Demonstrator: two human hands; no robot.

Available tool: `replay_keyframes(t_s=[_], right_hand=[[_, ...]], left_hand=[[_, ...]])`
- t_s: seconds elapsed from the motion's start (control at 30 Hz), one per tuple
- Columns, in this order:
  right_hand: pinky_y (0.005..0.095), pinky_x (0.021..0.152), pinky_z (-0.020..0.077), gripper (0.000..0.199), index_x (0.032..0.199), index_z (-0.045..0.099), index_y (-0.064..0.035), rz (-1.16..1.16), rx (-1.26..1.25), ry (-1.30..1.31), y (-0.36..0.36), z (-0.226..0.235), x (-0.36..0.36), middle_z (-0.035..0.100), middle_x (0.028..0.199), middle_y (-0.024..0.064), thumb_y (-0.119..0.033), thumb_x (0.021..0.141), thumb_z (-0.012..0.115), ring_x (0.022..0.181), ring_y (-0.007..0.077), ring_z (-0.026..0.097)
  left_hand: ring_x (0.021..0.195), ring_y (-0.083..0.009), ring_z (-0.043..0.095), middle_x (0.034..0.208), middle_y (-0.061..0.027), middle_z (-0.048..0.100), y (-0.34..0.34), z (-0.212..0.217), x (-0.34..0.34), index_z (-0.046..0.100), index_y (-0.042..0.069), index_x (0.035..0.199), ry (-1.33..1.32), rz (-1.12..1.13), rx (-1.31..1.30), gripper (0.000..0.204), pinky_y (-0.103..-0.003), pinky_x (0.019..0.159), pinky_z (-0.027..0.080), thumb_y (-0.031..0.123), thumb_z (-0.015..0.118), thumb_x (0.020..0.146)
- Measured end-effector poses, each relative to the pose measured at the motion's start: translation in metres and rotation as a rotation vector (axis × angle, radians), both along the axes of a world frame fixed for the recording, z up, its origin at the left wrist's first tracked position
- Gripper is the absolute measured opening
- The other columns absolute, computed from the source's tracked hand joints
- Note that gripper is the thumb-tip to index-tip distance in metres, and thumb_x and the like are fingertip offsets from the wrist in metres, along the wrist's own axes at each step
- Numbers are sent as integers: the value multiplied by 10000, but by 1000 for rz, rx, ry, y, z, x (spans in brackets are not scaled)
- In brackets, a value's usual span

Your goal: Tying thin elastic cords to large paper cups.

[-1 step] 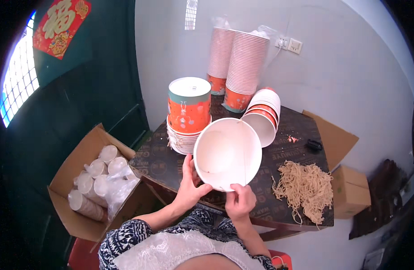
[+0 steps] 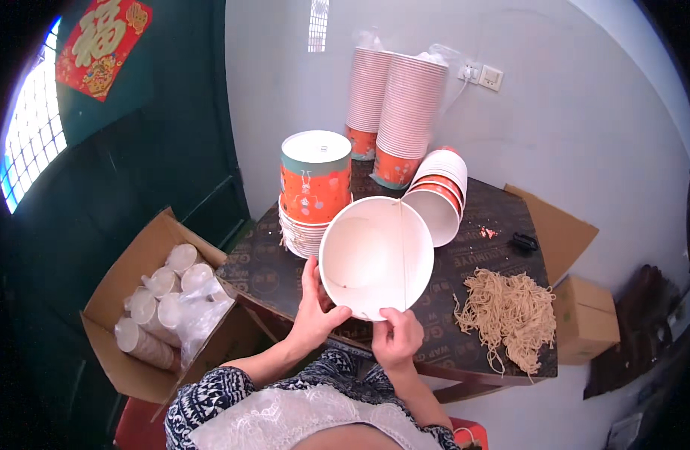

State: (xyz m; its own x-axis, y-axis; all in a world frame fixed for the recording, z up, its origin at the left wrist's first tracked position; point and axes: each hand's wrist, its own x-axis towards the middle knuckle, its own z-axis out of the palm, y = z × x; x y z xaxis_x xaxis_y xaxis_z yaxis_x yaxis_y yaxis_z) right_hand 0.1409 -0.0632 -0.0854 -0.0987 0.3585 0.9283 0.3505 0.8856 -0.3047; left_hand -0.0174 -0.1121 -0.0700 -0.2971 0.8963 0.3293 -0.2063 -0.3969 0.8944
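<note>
A large white paper bucket [image 2: 364, 255] is tilted so that its wide mouth faces me above the table's near edge. My left hand [image 2: 319, 311] grips its lower left side, thumb by the rim and fingers around the outside. At the bottom of the rim my right hand [image 2: 397, 337] is closed in a pinch on a thin string [image 2: 403, 255]. The string runs taut across the mouth to the far rim. Exactly how the right fingertips hold it is hidden. Behind to the left stand upside-down nested orange buckets [image 2: 315, 187], with string ends hanging at their rims.
A tangled pile of tan strings [image 2: 506, 319] lies at the table's right, near a black object [image 2: 523, 241]. Nested buckets [image 2: 439, 195] lie sideways behind. Tall wrapped bucket stacks [image 2: 411, 105] stand by the wall. On the left, an open carton [image 2: 109, 300] contains white paper cups [image 2: 163, 281].
The bucket and my right hand have shifted very slightly to the left. Both hands keep their grip.
</note>
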Motion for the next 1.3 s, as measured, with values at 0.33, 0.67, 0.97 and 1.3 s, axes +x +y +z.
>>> replay_keyframes(t_s=[0.33, 0.67, 0.97, 1.3], right_hand=[[309, 549, 521, 459, 1182, 587, 7, 322, 142, -77, 8, 28, 2, 617, 1078, 190, 37, 733, 676, 628, 198, 612], [377, 617, 543, 151, 941, 642, -21, 217, -11, -421, 82, 20, 9, 617, 916, 114, -3, 791, 655, 754, 299, 658], [387, 617, 543, 76, 902, 664, -55, 225, -146, -546, 114, -37, 20, 622, 846, 97, -104, 865, 618, 719, 302, 652], [381, 661, 545, 89, 898, 689, -52, 276, -338, -414, 121, -42, 21, 668, 848, 127, -70, 866, 607, 768, 322, 667]], left_hand=[[1433, -308, 243, 1556, -189, 179, -40, 53, -69, -39, 39, 1551, 332, 548, 266, 1258, -440, 1183, 185, 257, 790, 630], [1358, -473, 207, 1483, -314, 179, -34, 138, -179, 160, -4, 1489, 1482, 1450, 79, 1236, -532, 1128, 206, 275, 869, 515], [1389, -500, 192, 1508, -295, 163, 47, 174, -169, 192, 51, 1506, 1707, 1098, 297, 1215, -559, 1150, 235, 251, 866, 515], [1384, -497, 191, 1491, -284, 197, 81, 180, -143, 340, 68, 1451, 1863, 936, 420, 1134, -592, 1163, 200, 316, 901, 497]])
